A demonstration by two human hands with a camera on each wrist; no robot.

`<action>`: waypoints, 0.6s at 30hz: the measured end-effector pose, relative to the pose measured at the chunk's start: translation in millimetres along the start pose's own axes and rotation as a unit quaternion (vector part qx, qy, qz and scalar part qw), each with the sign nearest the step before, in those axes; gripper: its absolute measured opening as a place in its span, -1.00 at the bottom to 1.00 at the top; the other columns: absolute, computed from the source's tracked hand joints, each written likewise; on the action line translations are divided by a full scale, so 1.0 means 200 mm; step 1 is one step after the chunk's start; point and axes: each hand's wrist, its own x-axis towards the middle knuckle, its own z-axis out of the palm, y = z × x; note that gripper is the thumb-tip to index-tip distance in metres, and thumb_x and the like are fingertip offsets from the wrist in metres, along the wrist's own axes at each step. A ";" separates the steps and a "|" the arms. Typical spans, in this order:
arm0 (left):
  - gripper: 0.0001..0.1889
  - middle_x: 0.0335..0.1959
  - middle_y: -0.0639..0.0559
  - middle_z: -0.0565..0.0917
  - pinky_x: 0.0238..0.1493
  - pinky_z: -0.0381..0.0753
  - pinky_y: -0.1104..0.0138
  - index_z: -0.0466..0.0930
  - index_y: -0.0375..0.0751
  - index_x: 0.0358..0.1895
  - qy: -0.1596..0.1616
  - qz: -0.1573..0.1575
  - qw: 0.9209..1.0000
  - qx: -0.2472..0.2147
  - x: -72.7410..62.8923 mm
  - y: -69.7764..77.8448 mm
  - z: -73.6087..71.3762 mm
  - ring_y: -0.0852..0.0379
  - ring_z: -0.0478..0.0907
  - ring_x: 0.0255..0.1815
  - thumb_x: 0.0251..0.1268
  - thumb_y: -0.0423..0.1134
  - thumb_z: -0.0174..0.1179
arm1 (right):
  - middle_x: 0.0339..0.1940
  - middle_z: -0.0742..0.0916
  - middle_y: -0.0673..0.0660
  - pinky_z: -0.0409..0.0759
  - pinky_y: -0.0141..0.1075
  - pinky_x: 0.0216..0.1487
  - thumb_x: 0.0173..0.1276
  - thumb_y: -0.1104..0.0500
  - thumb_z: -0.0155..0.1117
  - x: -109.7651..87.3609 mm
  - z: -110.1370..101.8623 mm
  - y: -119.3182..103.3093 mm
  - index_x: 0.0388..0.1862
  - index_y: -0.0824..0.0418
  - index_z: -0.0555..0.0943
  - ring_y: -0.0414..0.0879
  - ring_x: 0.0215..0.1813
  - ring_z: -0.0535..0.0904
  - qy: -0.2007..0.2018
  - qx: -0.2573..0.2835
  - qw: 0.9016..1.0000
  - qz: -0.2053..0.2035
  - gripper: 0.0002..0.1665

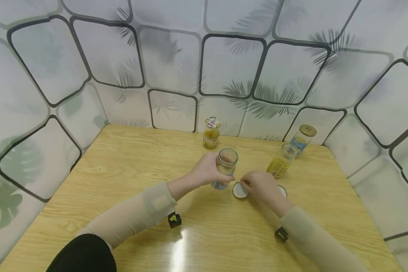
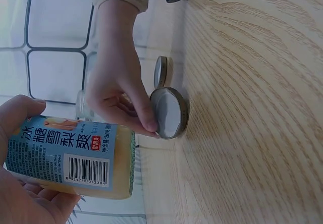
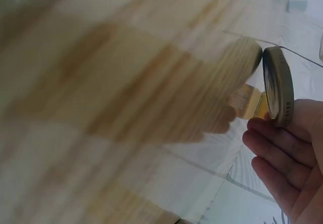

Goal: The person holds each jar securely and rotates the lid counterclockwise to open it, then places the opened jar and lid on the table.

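My left hand (image 1: 209, 169) grips an uncovered glass jar (image 1: 227, 160) with a blue label, lifted a little off the table. In the left wrist view the jar's label (image 2: 60, 151) and pale yellow contents show. My right hand (image 1: 263, 189) pinches a round metal lid (image 1: 240, 190) by its rim, with its white inner side showing. That lid (image 2: 169, 114) is tilted, its lower edge at or close to the tabletop. In the right wrist view the lid (image 3: 280, 85) is edge-on above the fingers. Partly hidden behind the right hand, a second lid (image 1: 282, 190) lies on the table.
An uncovered jar with yellow contents (image 1: 279, 163) stands beyond the right hand. Behind it is a blue-labelled jar with a gold lid (image 1: 304, 138). A small jar with a patterned lid (image 1: 211, 134) stands at the back of the wooden table (image 1: 139, 158), near the patterned curtain (image 1: 231, 68).
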 end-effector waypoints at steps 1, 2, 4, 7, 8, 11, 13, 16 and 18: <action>-0.51 0.08 -0.20 0.81 0.08 0.76 0.31 0.68 -0.29 0.12 0.000 0.000 1.000 0.000 0.00 0.00 0.00 -0.08 0.78 0.09 0.11 -0.28 0.60 | -0.37 0.87 0.03 0.74 -0.24 -0.39 0.35 0.16 0.52 0.00 0.01 0.00 -0.32 0.12 0.85 -0.12 -0.38 0.77 -0.005 -0.005 1.000 -0.001 -0.94; -0.51 0.08 -0.19 0.81 0.08 0.76 0.31 0.68 -0.29 0.12 0.000 -0.001 1.000 0.000 0.00 0.00 0.00 -0.08 0.78 0.09 0.11 -0.28 0.60 | -0.39 0.86 0.02 0.73 -0.24 -0.40 0.35 0.16 0.53 0.01 0.01 0.00 -0.33 0.12 0.85 -0.13 -0.40 0.76 -0.008 -0.008 1.000 -0.002 -0.94; -0.51 0.08 -0.19 0.81 0.09 0.76 0.31 0.68 -0.28 0.12 0.001 -0.001 1.000 0.001 0.00 0.00 0.00 -0.08 0.77 0.09 0.11 -0.28 0.60 | -0.45 0.82 0.00 0.68 -0.26 -0.42 0.34 0.17 0.53 0.01 0.02 0.00 -0.36 0.12 0.84 -0.17 -0.45 0.69 -0.015 -0.013 1.000 -0.003 -0.93; -0.52 0.07 -0.18 0.81 0.09 0.76 0.30 0.69 -0.28 0.11 0.003 -0.003 1.000 0.002 0.00 -0.01 0.01 -0.08 0.77 0.09 0.11 -0.27 0.60 | -0.51 0.76 -0.02 0.65 -0.26 -0.45 0.32 0.17 0.55 0.02 0.03 0.00 -0.40 0.12 0.82 -0.19 -0.48 0.62 -0.021 -0.022 1.000 -0.004 -0.91; -0.52 0.07 -0.18 0.81 0.09 0.76 0.30 0.69 -0.28 0.11 0.004 -0.003 1.000 0.002 0.00 -0.01 0.01 -0.08 0.78 0.09 0.10 -0.27 0.61 | -0.51 0.75 -0.03 0.65 -0.26 -0.44 0.31 0.17 0.56 0.02 0.04 -0.01 -0.41 0.11 0.82 -0.19 -0.49 0.61 -0.021 -0.026 0.999 -0.004 -0.91; -0.51 0.07 -0.19 0.81 0.10 0.77 0.29 0.69 -0.28 0.11 0.004 -0.004 1.000 0.002 0.00 -0.01 0.01 -0.08 0.78 0.09 0.10 -0.27 0.61 | -0.52 0.73 -0.04 0.65 -0.26 -0.45 0.31 0.16 0.56 0.03 0.04 -0.01 -0.42 0.10 0.81 -0.18 -0.48 0.61 -0.025 -0.032 0.999 -0.001 -0.89; -0.51 0.08 -0.19 0.81 0.10 0.77 0.27 0.69 -0.28 0.11 0.005 -0.004 1.000 0.001 0.01 -0.01 0.01 -0.09 0.78 0.10 0.11 -0.27 0.60 | -0.52 0.72 -0.04 0.65 -0.26 -0.45 0.31 0.16 0.57 0.04 0.04 -0.01 -0.43 0.09 0.81 -0.17 -0.48 0.61 -0.028 -0.032 0.999 0.002 -0.88; -0.51 0.09 -0.19 0.81 0.13 0.77 0.25 0.68 -0.27 0.13 0.007 -0.004 1.000 0.005 0.01 -0.02 0.01 -0.10 0.77 0.11 0.11 -0.27 0.60 | -0.53 0.71 -0.04 0.64 -0.27 -0.44 0.31 0.15 0.56 0.04 0.04 -0.01 -0.44 0.10 0.80 -0.18 -0.49 0.59 -0.032 -0.028 0.999 0.006 -0.86; -0.50 0.10 -0.18 0.81 0.14 0.77 0.24 0.68 -0.27 0.14 0.009 -0.004 1.000 0.009 0.02 -0.02 0.00 -0.11 0.77 0.12 0.12 -0.27 0.60 | -0.53 0.70 -0.04 0.64 -0.28 -0.44 0.32 0.16 0.55 0.05 0.04 -0.01 -0.45 0.10 0.79 -0.19 -0.49 0.58 -0.033 -0.026 0.999 0.007 -0.86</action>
